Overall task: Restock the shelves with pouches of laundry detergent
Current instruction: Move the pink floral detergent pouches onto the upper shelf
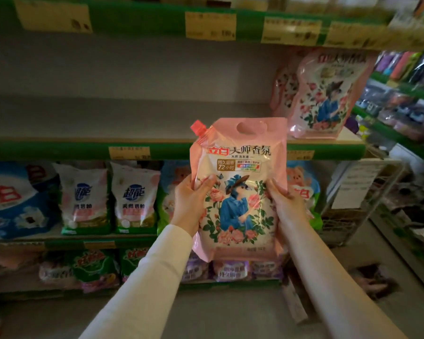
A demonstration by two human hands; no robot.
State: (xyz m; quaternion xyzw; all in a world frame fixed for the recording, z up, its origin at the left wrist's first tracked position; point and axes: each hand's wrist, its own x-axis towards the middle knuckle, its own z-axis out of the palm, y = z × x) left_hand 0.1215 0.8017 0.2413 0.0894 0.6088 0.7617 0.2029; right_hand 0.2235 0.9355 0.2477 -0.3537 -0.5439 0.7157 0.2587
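I hold a pink detergent pouch [238,187] upright in front of the shelves; it has a red spout cap at its top left and a flower print with a figure in blue. My left hand [191,204] grips its left edge, thumb on the front. My right hand [285,204] grips its right edge. Two matching pink pouches [326,94] stand at the right end of the middle shelf [108,123], whose long left stretch is bare.
A green-edged shelf with yellow price tags [209,25] runs above. Below stand several bags of washing powder [132,196] and a blue bag [12,199]. A wire rack [353,204] and another shelf unit [406,94] stand at the right. Grey floor lies underfoot.
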